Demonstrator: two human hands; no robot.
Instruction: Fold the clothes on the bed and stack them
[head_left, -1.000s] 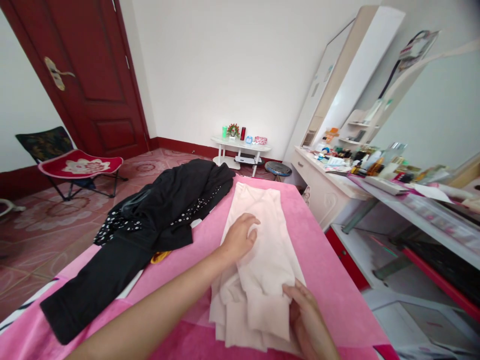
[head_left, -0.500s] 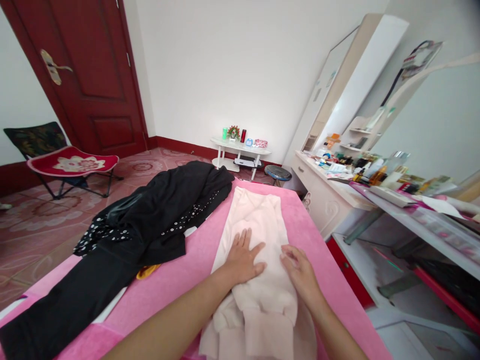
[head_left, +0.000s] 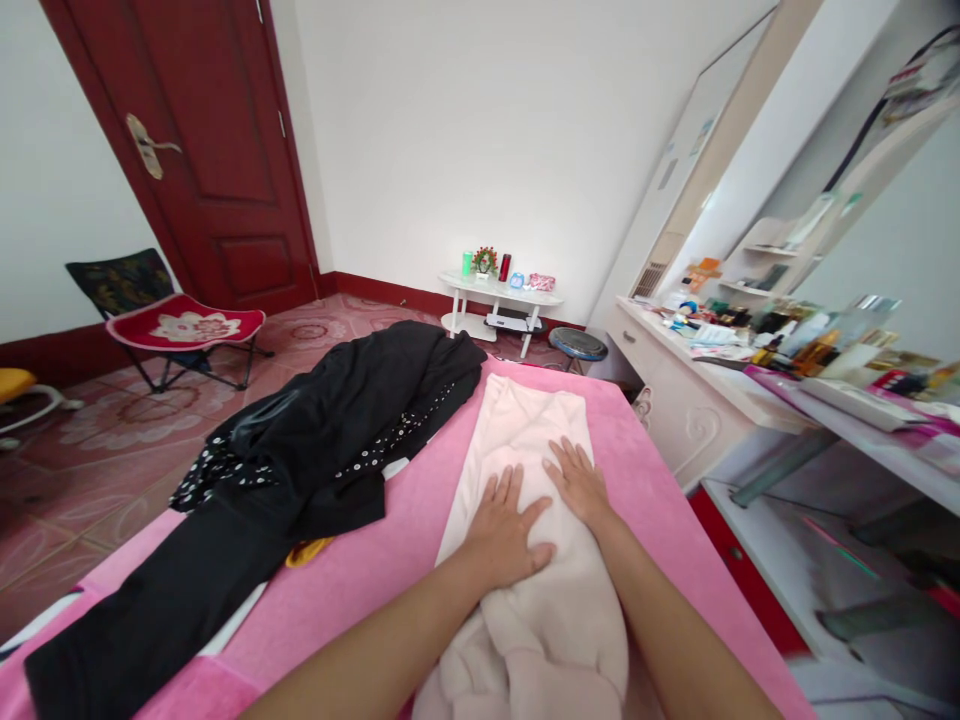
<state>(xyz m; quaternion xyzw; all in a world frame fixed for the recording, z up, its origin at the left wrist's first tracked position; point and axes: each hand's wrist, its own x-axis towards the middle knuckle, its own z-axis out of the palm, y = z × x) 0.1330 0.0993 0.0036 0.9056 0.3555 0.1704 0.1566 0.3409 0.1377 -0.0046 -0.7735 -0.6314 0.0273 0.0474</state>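
A cream-coloured garment (head_left: 536, 420), folded into a long strip with ribbed bands at its near end, lies on a pink bedspread (head_left: 360, 590). My left hand (head_left: 506, 530) rests flat on its middle, fingers spread. Farther forward, by the right edge, my right hand (head_left: 577, 482) also lies on the cloth with its fingers outstretched. Neither hand grips anything. The garment's near end runs out of view at the bottom, between my forearms.
Black clothes (head_left: 322, 400), some with white dots, are heaped on the bed to the left. At right stands a dressing table (head_left: 675, 375) crowded with bottles. A low white table (head_left: 499, 288), a round stool (head_left: 578, 343) and a folding chair (head_left: 187, 322) stand beyond the bed.
My right hand has moved from the garment's right edge forward and onto its top, opening flat. My left hand stays pressed on the cloth. The view has turned slightly left.
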